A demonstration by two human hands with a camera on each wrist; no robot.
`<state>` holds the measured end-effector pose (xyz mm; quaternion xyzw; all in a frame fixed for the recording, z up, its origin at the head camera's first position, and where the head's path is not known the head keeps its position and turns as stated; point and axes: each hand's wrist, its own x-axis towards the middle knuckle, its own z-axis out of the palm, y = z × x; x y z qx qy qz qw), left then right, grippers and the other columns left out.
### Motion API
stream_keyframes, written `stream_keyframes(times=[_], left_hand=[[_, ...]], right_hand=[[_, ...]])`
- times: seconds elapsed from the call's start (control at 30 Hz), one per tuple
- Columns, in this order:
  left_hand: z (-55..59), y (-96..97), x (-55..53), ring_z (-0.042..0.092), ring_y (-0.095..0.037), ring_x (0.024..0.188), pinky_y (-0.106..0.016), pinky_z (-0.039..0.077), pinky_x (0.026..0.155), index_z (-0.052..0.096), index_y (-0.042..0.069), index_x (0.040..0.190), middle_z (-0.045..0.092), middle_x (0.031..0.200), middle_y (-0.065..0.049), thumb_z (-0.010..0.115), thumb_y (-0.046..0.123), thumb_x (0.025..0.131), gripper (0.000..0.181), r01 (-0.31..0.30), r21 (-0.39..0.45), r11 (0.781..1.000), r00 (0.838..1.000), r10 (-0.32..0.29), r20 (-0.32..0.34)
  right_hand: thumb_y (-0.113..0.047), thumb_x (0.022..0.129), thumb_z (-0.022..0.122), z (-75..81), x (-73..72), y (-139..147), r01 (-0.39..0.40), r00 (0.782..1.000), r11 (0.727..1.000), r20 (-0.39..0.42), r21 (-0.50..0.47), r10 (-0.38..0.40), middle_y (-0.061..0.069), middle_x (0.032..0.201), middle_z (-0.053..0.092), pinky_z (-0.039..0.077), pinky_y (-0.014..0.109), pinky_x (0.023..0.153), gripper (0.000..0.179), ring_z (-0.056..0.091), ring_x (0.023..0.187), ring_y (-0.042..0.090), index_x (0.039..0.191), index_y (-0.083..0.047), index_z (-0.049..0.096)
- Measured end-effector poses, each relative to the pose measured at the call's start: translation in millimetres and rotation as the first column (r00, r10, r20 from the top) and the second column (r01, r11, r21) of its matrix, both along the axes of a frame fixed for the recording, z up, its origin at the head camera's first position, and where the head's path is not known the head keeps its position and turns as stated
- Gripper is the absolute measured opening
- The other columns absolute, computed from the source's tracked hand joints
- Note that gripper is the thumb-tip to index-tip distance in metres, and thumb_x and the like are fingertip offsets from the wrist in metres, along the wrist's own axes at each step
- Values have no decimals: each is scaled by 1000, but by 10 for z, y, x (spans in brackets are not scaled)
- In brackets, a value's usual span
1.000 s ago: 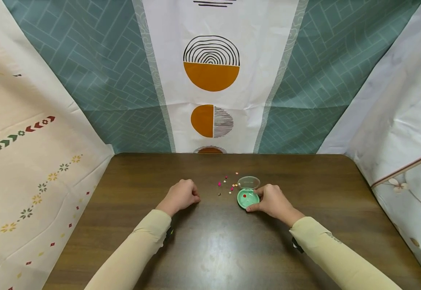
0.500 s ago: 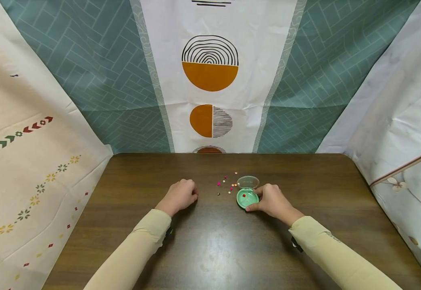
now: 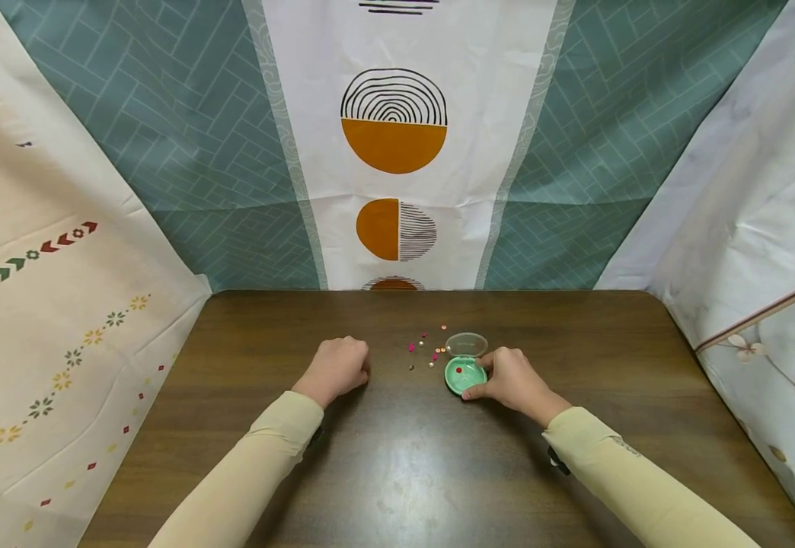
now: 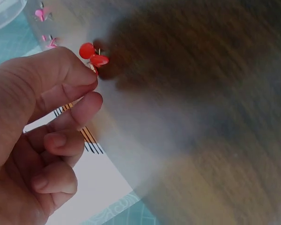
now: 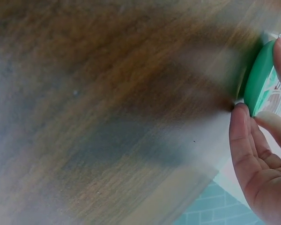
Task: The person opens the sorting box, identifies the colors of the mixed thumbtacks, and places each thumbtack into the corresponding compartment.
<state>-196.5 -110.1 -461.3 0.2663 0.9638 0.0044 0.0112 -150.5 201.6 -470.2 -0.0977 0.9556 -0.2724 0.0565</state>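
My right hand [image 3: 517, 383] grips the rim of a small round green case [image 3: 457, 387] on the table. Its clear hinged lid [image 3: 467, 345] is tipped back, and one red thumbtack [image 3: 459, 371] lies inside. In the right wrist view, the thumb and fingers hold the case's green side [image 5: 260, 77]. My left hand [image 3: 336, 369] is low over the table, left of the case, fingers bent. The left wrist view has red thumbtacks [image 4: 99, 60] at its thumb and index tips; one touches the thumb tip. Whether that one is pinched is unclear.
Between the hands and slightly farther back, several thumbtacks lie scattered: pink ones [image 3: 412, 348], pale ones [image 3: 432, 364] and orange ones [image 3: 444, 327]. The brown wooden table [image 3: 397, 472] meets a patterned cloth [image 3: 267, 251] at its back edge.
My left hand has shifted slightly left, its fingertips now tucked in more. My right hand keeps its grip on the green case, and the whole view has drifted a little.
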Motion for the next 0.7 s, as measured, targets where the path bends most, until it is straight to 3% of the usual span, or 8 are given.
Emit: stream_keyframes(times=[0.33,0.53,0.7], left_hand=[[34,-22,12,54,-14,52,-36,46,48,64,24,59,63,61,5,65,14,68,13,13,-2,1000,998,-13,-68],[58,4,8,59,-10,63,-35,50,57,70,27,66,65,71,11,65,20,77,14,-33,84,996,999,33,1],[107,117,0,60,-6,71,-33,51,61,74,26,77,67,79,14,61,22,83,15,-71,201,977,997,61,56]], right_hand=[[-40,55,88,29,9,-24,-4,1000,1000,-2,4,4,-6,71,64,37,25,55,36,47,62,9,77,-19,70],[-41,53,88,43,16,-33,15,1000,1000,-6,20,-15,-6,73,66,40,26,59,48,49,65,9,91,-15,74],[-42,52,89,41,1,-34,17,999,999,-32,39,-16,-7,63,60,40,27,59,48,49,65,11,89,-15,75]])
